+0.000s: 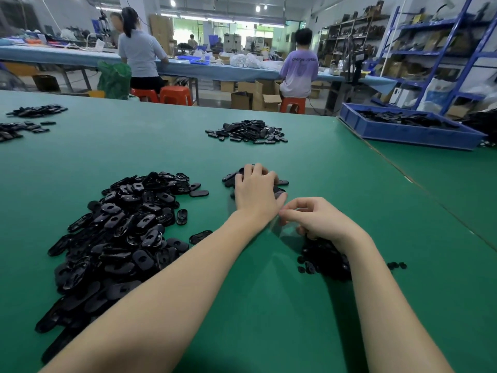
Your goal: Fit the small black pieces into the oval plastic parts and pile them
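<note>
Hundreds of oval plastic parts (118, 232) lay heaped at my left. My left hand (255, 192) pressed, fingers bent, on the small finished pile (281, 184) ahead; whether it gripped one, I couldn't tell. My right hand (317, 219) pinched at the small black pieces (322, 259). They looked light, stiff, slick: best held by their edges.

Bright, even light falls from ceiling lamps (257, 8) far overhead, some blown out to white spots. The green table (269, 305) shows only soft, faint shadows under the forearms. Black parts carry small glossy highlights. Wide-angle distortion bends the table edges and the right-hand shelving (441, 49). Far figures look slightly soft.
</note>
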A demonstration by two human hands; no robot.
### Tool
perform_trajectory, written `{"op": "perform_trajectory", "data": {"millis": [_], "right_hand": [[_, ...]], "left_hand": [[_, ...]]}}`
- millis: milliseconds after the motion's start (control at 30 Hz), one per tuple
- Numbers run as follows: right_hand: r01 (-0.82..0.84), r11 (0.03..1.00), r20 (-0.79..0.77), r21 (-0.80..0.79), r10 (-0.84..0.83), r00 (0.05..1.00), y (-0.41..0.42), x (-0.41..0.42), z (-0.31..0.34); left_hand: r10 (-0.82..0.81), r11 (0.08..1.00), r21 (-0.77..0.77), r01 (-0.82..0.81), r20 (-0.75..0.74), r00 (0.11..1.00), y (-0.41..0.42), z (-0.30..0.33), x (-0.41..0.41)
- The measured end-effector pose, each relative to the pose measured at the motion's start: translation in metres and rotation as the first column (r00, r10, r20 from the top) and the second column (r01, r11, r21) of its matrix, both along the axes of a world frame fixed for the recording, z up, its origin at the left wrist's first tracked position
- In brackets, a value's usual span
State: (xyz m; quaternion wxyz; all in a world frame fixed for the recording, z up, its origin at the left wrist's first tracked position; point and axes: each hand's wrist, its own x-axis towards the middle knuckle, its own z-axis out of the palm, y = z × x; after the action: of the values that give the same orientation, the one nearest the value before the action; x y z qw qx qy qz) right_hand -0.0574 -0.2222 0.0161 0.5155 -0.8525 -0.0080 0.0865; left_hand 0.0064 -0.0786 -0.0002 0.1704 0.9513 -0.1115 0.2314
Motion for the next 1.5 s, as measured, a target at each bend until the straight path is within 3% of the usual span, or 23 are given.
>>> {"op": "perform_trajectory", "data": {"millis": [200, 333, 400, 500, 600, 733, 900, 967, 1067, 1200, 1367, 1500], "right_hand": [[-0.045, 0.996, -0.014, -0.071, 0.044, 0.999, 0.006, -0.002, 0.008], [-0.112, 0.979, -0.037, -0.171, 0.108, 0.993, 0.018, -0.004, 0.011], [-0.142, 0.965, -0.041, -0.219, 0.136, 0.99, 0.025, -0.005, 0.011], [-0.184, 0.945, -0.051, -0.272, 0.176, 0.983, 0.034, -0.006, 0.01], [-0.2, 0.932, -0.052, -0.302, 0.193, 0.98, 0.039, -0.006, 0.01], [-0.197, 0.927, -0.057, -0.319, 0.188, 0.98, 0.039, -0.005, 0.009], [-0.201, 0.926, -0.07, -0.32, 0.188, 0.98, 0.038, -0.006, 0.009], [-0.205, 0.926, -0.072, -0.318, 0.192, 0.979, 0.036, -0.006, 0.01], [-0.186, 0.923, -0.078, -0.337, 0.169, 0.982, 0.028, -0.006, 0.014], [-0.12, 0.879, -0.079, -0.462, 0.094, 0.992, 0.014, -0.005, 0.024], [-0.034, 0.792, -0.046, -0.61, 0.007, 0.999, 0.0, -0.006, 0.034], [-0.025, 0.68, -0.085, -0.733, -0.056, 0.995, -0.005, -0.012, 0.04]], "left_hand": [[-0.079, 0.936, -0.345, 0.072, -0.006, 0.997, 0.038, -0.002, -0.038], [-0.152, 0.917, -0.383, 0.114, -0.071, 0.986, 0.075, 0.014, -0.056], [-0.162, 0.944, -0.309, 0.112, -0.139, 0.977, 0.095, 0.024, -0.061], [-0.027, 0.999, 0.023, 0.036, -0.305, 0.952, 0.123, 0.041, -0.065], [0.126, 0.966, 0.257, -0.012, -0.432, 0.893, 0.137, 0.05, -0.063], [0.142, 0.969, 0.248, 0.004, -0.57, 0.809, 0.133, 0.042, -0.063], [0.085, 0.977, 0.21, 0.041, -0.557, 0.826, 0.125, 0.037, -0.065], [-0.022, 0.989, 0.106, 0.103, -0.58, 0.814, 0.12, 0.037, -0.066], [-0.287, 0.955, -0.224, 0.194, -0.534, 0.795, 0.108, 0.04, -0.072], [-0.53, 0.713, -0.685, 0.149, -0.388, 0.754, 0.088, 0.036, -0.079], [-0.57, 0.484, -0.874, -0.029, -0.34, 0.748, 0.07, 0.023, -0.083], [-0.567, 0.402, -0.908, -0.12, -0.349, 0.746, 0.065, 0.018, -0.084]]}}
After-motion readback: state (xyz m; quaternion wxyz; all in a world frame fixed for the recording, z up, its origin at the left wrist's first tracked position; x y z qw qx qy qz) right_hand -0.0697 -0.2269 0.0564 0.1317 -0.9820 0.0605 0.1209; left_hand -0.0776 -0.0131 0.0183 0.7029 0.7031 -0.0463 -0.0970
